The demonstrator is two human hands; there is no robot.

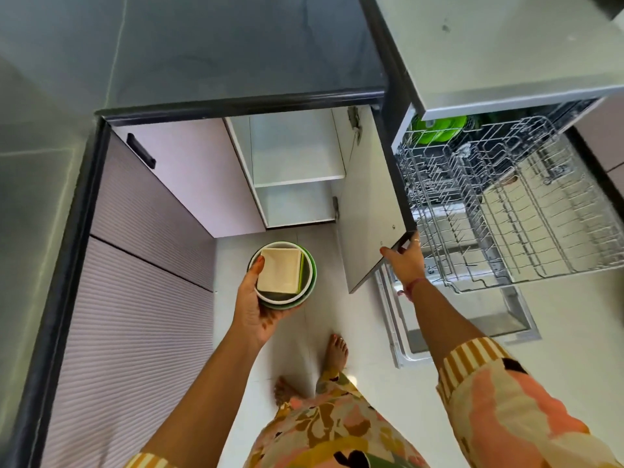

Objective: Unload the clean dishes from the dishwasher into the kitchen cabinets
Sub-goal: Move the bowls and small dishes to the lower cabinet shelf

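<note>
My left hand (251, 304) holds a stack of dishes (282, 276) from below: a cream square dish nested in a white bowl, with a green bowl underneath. It hangs over the floor in front of the open lower cabinet (297, 167), whose two white shelves look bare. My right hand (405, 261) grips the bottom corner of the cabinet door (368, 211), which is swung wide open. To the right, the dishwasher's wire racks (506, 204) are pulled out, with a green dish (439, 130) at the back of the upper rack.
A dark countertop (253, 52) runs above the cabinet. Pale ribbed cabinet fronts (135, 298) line the left side. The lowered dishwasher door (456, 325) lies on the right near the floor. My bare feet (336, 349) stand on white tiles.
</note>
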